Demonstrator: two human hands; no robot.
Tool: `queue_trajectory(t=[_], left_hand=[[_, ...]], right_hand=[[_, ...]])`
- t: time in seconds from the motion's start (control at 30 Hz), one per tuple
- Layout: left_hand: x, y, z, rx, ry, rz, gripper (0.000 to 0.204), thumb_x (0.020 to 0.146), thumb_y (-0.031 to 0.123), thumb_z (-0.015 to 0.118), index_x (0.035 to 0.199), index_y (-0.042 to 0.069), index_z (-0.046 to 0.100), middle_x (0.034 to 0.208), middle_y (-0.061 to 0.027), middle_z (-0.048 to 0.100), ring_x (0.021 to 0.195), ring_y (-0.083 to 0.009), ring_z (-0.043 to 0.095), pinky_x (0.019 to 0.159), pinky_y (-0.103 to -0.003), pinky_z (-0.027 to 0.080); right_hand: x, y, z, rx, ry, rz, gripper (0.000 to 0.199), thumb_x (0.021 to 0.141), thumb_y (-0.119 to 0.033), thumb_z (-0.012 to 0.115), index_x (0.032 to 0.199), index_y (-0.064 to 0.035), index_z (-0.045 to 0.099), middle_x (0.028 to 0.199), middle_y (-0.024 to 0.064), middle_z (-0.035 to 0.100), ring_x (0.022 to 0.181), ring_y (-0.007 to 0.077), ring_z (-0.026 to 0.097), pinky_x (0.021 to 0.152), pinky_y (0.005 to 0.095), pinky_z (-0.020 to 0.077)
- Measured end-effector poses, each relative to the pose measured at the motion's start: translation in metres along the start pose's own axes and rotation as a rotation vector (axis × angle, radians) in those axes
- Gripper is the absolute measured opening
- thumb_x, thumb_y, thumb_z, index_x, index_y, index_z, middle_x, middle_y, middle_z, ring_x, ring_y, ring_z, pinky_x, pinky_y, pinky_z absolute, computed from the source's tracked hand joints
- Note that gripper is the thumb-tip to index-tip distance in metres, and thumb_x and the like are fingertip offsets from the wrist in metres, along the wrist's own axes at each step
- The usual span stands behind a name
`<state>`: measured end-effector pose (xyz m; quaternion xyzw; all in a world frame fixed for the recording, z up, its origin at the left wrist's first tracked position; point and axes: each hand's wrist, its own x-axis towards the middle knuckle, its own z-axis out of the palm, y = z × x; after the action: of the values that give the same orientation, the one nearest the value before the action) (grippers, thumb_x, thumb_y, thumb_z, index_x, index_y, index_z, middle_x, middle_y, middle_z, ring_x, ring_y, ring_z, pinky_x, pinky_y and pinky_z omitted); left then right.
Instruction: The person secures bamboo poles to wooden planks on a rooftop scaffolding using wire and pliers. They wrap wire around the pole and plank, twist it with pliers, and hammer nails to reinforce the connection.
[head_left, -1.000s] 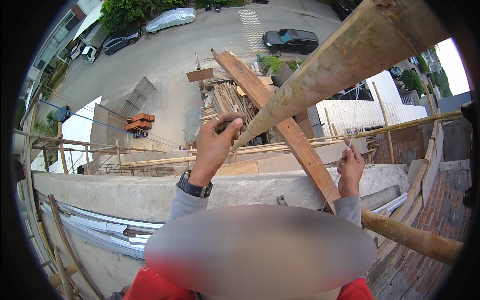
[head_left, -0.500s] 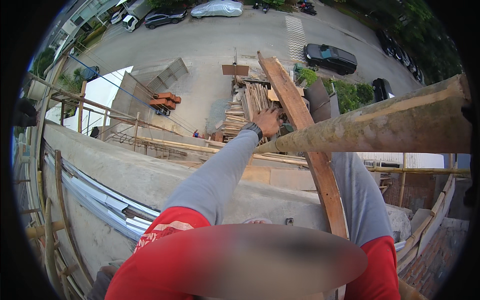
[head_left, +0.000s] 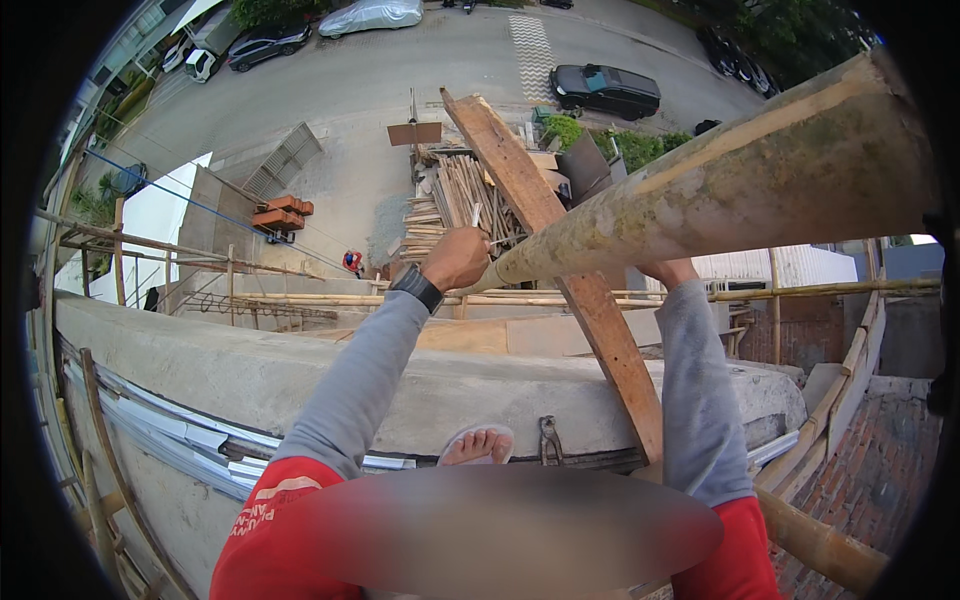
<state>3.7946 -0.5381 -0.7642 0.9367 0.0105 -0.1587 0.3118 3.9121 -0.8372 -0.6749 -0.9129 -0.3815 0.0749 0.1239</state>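
My left hand (head_left: 455,258) is closed in a fist beside the far end of a thick bamboo pole (head_left: 700,180). A thin, light-coloured piece shows at the fist, too small to name. Under the pole, crossing it, lies a long wooden plank (head_left: 610,330), its near end by my body. My right hand (head_left: 668,272) is on the plank's right side, partly behind the pole; its fingers are hidden. A pair of pincers (head_left: 550,440) rests on the concrete ledge (head_left: 500,385) below, near my sandalled foot (head_left: 478,445).
Far below are a stack of timber (head_left: 465,195), orange blocks (head_left: 283,215), a person in red and blue (head_left: 352,262) and a road with a dark car (head_left: 605,90). Horizontal bamboo poles (head_left: 400,300) run beyond the ledge. Metal strips (head_left: 190,425) lie at the left.
My left hand has gone from spread fingers over the plank to a fist left of it. My right hand has come into sight beside the pole. The whole view has shifted.
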Motion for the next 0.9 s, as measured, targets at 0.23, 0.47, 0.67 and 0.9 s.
queue_trajectory(t=[0.23,0.47,0.67,0.9], left_hand=[[-0.032,0.015,0.014,-0.739,-0.125,-0.249,0.030,0.103,0.014,0.046,0.108,-0.004,0.070,0.097,-0.0155,0.075,0.084,-0.0217,0.071,0.076,-0.036,0.056],[-0.027,0.002,0.011,-1.214,-0.310,-0.403,0.025,0.106,0.019,0.052,0.116,0.001,0.066,0.097,-0.0013,0.070,0.082,-0.0093,0.062,0.070,-0.024,0.050],[-0.024,-0.018,0.041,-1.049,-0.205,-0.505,0.024,0.107,0.020,0.051,0.114,0.003,0.066,0.079,0.0025,0.060,0.068,-0.0084,0.054,0.061,-0.023,0.046],[0.026,-0.029,0.037,-0.727,-0.064,-0.271,0.026,0.104,0.019,0.055,0.108,0.001,0.073,0.072,0.0021,0.059,0.062,-0.0079,0.046,0.058,-0.026,0.039]], right_hand=[[-0.043,-0.128,0.102,1.618,0.465,1.032,0.019,0.104,-0.019,0.055,0.112,-0.0048,0.065,0.072,-0.0030,0.054,0.059,0.0067,0.046,0.054,0.0255,0.0404],[-0.038,-0.146,0.123,1.893,0.539,0.796,0.019,0.107,-0.024,0.051,0.116,-0.0074,0.054,0.074,-0.0029,0.047,0.061,0.0073,0.041,0.056,0.0256,0.0381],[-0.052,-0.131,0.116,1.794,0.413,0.713,0.019,0.107,-0.020,0.051,0.116,-0.0044,0.054,0.072,-0.0024,0.050,0.061,0.0072,0.043,0.055,0.0247,0.0374],[-0.051,-0.123,0.093,1.903,0.383,0.640,0.015,0.107,-0.021,0.052,0.110,-0.0063,0.054,0.072,-0.0026,0.049,0.061,0.0079,0.041,0.058,0.0256,0.0384]])
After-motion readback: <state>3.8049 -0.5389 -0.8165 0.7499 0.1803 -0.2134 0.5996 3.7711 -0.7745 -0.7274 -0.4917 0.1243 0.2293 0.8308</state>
